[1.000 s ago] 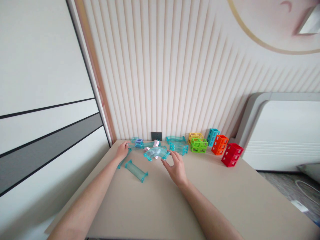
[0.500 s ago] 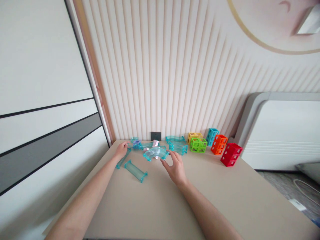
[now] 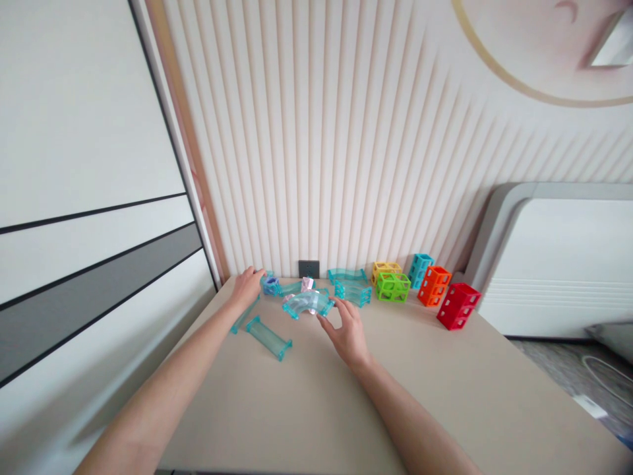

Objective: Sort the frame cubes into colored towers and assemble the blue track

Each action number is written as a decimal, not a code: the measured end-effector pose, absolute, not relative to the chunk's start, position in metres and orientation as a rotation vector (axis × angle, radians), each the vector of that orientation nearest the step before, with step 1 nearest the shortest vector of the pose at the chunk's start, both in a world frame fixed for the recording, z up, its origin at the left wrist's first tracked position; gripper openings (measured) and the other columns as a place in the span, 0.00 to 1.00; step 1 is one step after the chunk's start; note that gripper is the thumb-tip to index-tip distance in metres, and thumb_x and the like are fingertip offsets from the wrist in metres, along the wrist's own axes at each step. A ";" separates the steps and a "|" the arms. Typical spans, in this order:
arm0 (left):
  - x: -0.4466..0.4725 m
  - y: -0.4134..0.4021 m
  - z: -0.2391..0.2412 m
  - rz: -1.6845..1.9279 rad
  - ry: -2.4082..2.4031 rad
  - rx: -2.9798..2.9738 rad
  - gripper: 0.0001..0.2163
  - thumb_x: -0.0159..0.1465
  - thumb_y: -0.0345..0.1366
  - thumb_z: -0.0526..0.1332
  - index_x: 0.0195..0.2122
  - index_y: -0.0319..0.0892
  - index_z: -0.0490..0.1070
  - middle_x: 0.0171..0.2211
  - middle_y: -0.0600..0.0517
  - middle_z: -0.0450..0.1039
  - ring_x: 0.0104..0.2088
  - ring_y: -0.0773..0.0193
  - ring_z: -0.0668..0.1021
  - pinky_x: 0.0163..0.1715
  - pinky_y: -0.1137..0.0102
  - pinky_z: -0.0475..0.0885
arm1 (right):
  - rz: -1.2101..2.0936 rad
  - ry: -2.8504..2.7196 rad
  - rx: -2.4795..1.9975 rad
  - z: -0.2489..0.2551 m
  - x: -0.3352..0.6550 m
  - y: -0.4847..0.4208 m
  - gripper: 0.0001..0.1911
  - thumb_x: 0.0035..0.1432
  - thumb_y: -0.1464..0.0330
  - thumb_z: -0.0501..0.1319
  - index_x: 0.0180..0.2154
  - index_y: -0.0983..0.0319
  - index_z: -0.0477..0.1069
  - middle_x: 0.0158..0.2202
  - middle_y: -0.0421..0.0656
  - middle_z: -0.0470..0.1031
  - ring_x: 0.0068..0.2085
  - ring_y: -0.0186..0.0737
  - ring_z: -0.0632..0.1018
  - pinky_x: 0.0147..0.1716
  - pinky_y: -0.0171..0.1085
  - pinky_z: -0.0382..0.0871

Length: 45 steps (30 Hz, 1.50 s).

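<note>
My right hand [image 3: 349, 333] has its thumb and fingers around the right end of a curved, clear teal track piece [image 3: 307, 303], which overlaps pale pink blocks [image 3: 307, 284]. Far left on the table, my left hand [image 3: 246, 289] has its fingers bent together at another teal piece [image 3: 269, 273]; its fingertips are partly hidden. A small purple-blue block [image 3: 271, 285] sits just right of those fingertips. Below the left hand, one narrow teal strip [image 3: 244, 318] lies by the left forearm, and a straight teal track piece [image 3: 270, 339] lies flat nearer to me.
More teal track pieces [image 3: 347, 275] lie along the wall at the back. Farther right stand open-frame blocks: yellow [image 3: 380, 265], green [image 3: 393, 287], blue [image 3: 421, 269], orange [image 3: 434, 286] and red [image 3: 459, 307]. A dark socket [image 3: 309, 268] is on the wall, and a white cabinet [image 3: 93, 264] borders the left side.
My left hand has moved slightly away from me and to the right, from the narrow strip's far end to the teal piece by the purple-blue block. The right hand stays put.
</note>
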<state>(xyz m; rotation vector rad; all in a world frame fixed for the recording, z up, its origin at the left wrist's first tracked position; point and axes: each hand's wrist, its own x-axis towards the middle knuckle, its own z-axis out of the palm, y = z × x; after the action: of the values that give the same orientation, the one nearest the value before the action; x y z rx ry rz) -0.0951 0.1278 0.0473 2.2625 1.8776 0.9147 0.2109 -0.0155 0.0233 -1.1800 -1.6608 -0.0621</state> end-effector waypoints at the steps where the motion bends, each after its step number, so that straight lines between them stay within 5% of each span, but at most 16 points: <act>1: -0.092 0.126 0.051 0.892 1.909 2.296 0.12 0.60 0.27 0.56 0.39 0.45 0.77 0.39 0.47 0.73 0.45 0.51 0.76 0.48 0.63 0.67 | -0.063 -1.664 -1.179 0.024 0.211 -0.016 0.20 0.63 0.56 0.64 0.52 0.58 0.72 0.47 0.50 0.79 0.48 0.51 0.79 0.49 0.48 0.74; 9: -0.065 0.110 0.068 0.810 2.099 2.498 0.11 0.65 0.39 0.57 0.38 0.41 0.77 0.42 0.41 0.71 0.49 0.45 0.74 0.54 0.56 0.63 | -0.077 -1.668 -1.195 0.027 0.211 -0.018 0.20 0.63 0.56 0.63 0.52 0.59 0.73 0.46 0.50 0.79 0.47 0.51 0.80 0.47 0.48 0.74; 15: -0.049 0.102 0.069 0.780 2.142 2.584 0.17 0.60 0.50 0.64 0.42 0.42 0.75 0.47 0.39 0.71 0.53 0.38 0.71 0.61 0.46 0.54 | -0.081 -1.668 -1.187 0.028 0.211 -0.018 0.20 0.63 0.56 0.64 0.52 0.58 0.73 0.47 0.51 0.79 0.48 0.52 0.79 0.49 0.49 0.74; 21: -0.039 0.098 0.066 0.716 2.099 2.664 0.19 0.56 0.41 0.69 0.47 0.40 0.72 0.51 0.36 0.69 0.55 0.36 0.70 0.62 0.43 0.51 | -0.089 -1.672 -1.198 0.028 0.211 -0.018 0.21 0.63 0.56 0.64 0.52 0.59 0.72 0.47 0.51 0.79 0.49 0.52 0.79 0.49 0.49 0.74; 28: -0.035 0.103 0.051 0.664 2.049 2.749 0.19 0.55 0.31 0.68 0.48 0.40 0.71 0.51 0.34 0.69 0.55 0.36 0.71 0.59 0.47 0.58 | -0.080 -1.681 -1.208 0.028 0.210 -0.019 0.21 0.63 0.56 0.64 0.53 0.59 0.72 0.48 0.51 0.79 0.49 0.53 0.79 0.49 0.50 0.73; 38: -0.027 0.107 0.041 0.761 2.097 2.768 0.17 0.68 0.25 0.49 0.53 0.38 0.70 0.50 0.33 0.71 0.51 0.42 0.73 0.50 0.50 0.68 | -0.072 -1.709 -1.209 0.031 0.209 -0.021 0.20 0.62 0.57 0.64 0.52 0.60 0.72 0.47 0.51 0.79 0.49 0.51 0.79 0.50 0.47 0.72; 45: -0.033 0.112 0.034 0.911 2.027 2.756 0.22 0.67 0.22 0.49 0.60 0.40 0.68 0.52 0.35 0.70 0.52 0.45 0.74 0.50 0.53 0.72 | -0.057 -1.707 -1.214 0.032 0.210 -0.022 0.20 0.62 0.58 0.64 0.53 0.60 0.72 0.47 0.50 0.79 0.49 0.51 0.79 0.50 0.47 0.71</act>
<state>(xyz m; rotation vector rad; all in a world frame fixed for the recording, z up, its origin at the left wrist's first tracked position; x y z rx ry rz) -0.0330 0.1120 0.0337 2.7565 2.0267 0.9107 0.2097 -0.0220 0.0320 -1.2138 -1.7074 -0.0571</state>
